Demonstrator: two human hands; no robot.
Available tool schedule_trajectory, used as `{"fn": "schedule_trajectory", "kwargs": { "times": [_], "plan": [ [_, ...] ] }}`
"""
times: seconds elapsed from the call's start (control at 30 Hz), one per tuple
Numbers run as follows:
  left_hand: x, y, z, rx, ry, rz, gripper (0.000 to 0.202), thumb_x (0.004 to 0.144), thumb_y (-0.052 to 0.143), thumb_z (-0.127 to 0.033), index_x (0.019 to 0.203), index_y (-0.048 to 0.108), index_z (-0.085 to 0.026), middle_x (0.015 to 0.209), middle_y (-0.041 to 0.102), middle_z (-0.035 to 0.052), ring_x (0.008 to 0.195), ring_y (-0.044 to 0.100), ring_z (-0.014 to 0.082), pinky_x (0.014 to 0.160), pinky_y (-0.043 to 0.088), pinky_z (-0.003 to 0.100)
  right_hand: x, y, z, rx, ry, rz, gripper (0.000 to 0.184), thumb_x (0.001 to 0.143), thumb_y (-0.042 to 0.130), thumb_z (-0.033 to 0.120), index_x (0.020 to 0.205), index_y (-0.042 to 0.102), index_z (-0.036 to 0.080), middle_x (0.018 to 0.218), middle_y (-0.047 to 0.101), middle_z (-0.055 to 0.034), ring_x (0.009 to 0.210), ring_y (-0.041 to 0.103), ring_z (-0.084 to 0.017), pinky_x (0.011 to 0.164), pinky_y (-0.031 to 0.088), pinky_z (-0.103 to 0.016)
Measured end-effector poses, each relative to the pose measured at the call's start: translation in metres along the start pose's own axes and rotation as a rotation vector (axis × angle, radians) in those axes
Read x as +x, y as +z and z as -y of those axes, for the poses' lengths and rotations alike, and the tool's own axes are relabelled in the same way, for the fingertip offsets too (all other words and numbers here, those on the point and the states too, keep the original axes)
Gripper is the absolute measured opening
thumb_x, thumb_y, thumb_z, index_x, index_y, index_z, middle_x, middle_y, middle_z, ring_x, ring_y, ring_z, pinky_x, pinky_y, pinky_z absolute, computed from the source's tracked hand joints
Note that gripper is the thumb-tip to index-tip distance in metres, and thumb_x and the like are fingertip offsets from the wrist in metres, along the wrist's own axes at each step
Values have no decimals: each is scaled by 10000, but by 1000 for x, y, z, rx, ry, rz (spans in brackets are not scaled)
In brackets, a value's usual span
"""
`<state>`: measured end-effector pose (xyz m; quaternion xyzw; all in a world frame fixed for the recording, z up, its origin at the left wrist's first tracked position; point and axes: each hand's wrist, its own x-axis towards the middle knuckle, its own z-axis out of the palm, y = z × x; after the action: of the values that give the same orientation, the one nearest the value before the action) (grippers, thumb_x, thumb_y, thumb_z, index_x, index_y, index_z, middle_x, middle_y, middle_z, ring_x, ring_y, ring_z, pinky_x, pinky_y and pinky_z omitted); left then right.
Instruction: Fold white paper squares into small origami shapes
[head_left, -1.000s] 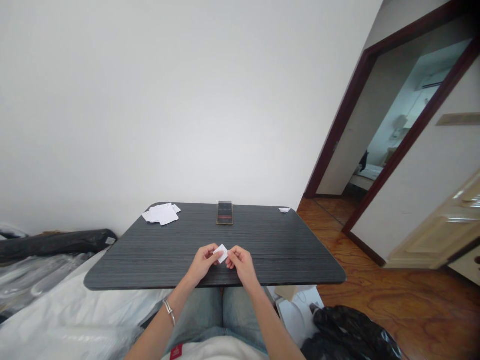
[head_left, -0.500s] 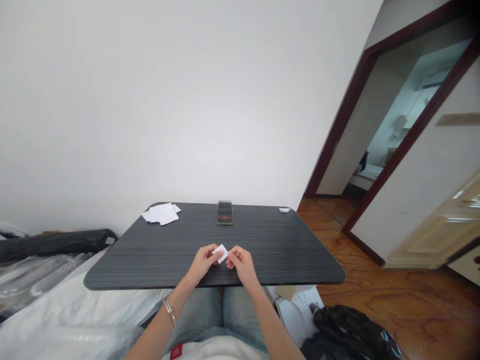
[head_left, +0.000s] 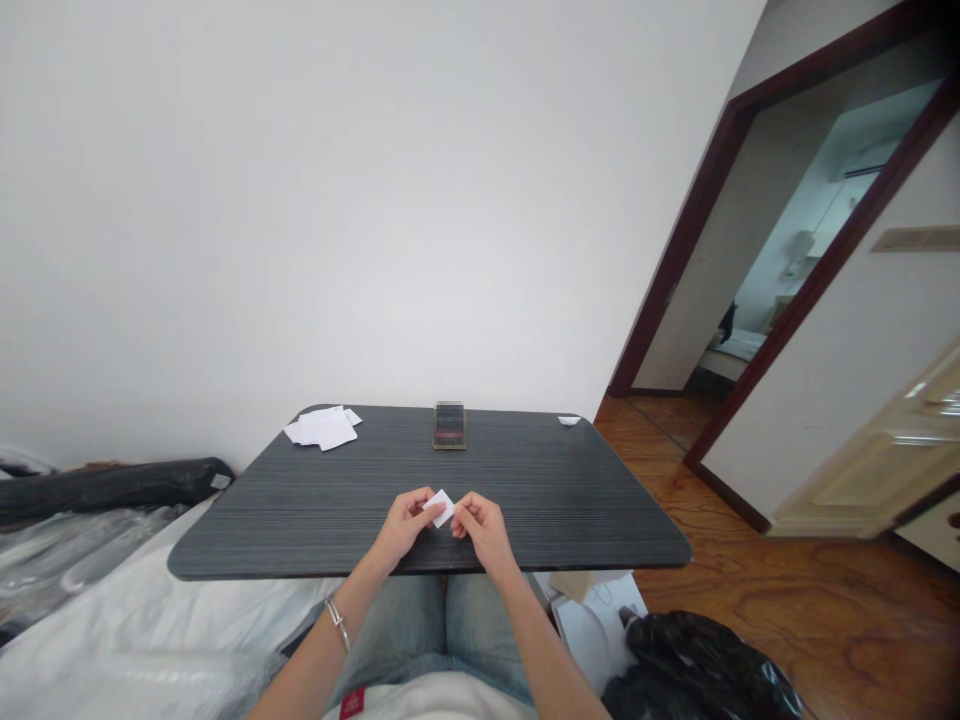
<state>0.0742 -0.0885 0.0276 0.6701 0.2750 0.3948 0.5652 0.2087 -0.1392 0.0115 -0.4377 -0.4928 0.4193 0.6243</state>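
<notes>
Just above the near part of the dark table, a small square of white folded paper (head_left: 442,507) is held between my two hands. My left hand (head_left: 406,521) pinches its left side, with the thumb lying across the front. At its right corner, the thumb and fingertips of my right hand (head_left: 481,526) are closed on the paper's edge. The right fingers are curled, and the exact fold there is too small to make out.
The dark table (head_left: 517,480) stands against a white wall. Loose white sheets (head_left: 325,427) lie at its back left, a phone-like device (head_left: 449,426) at the back middle, and a small folded white paper (head_left: 569,421) at the back right. Black plastic bags (head_left: 697,660) sit on the floor.
The paper and both hands have shifted very slightly left. My right fingertips now meet the paper's right corner. All else stays where it was.
</notes>
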Motion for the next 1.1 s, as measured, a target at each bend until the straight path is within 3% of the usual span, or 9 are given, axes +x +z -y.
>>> {"fn": "schedule_trajectory", "kwargs": {
  "times": [0.57,0.87,1.1],
  "plan": [
    [5,-2,9,71,20,90,350,779,444,-374,588,567,-108,539,551,6,508,436,100,524,331,205,2,0,-6,-40,9,-65,259,733,518,338,554,473,157,441,495,42,361,425,-64,390,349,-174],
    [4,1,3,47,-43,4,303,756,480,-370,598,544,-119,534,561,6,493,476,99,501,361,199,3,1,-7,-47,-16,-157,267,731,516,365,564,463,164,424,467,54,356,418,-67,381,345,-174],
    [2,1,4,74,-7,24,282,749,501,-350,598,558,-118,510,560,-5,476,480,92,503,356,192,4,1,-7,-106,28,-74,208,711,549,345,649,512,150,455,497,45,369,426,-70,380,343,-169]
  ]
}}
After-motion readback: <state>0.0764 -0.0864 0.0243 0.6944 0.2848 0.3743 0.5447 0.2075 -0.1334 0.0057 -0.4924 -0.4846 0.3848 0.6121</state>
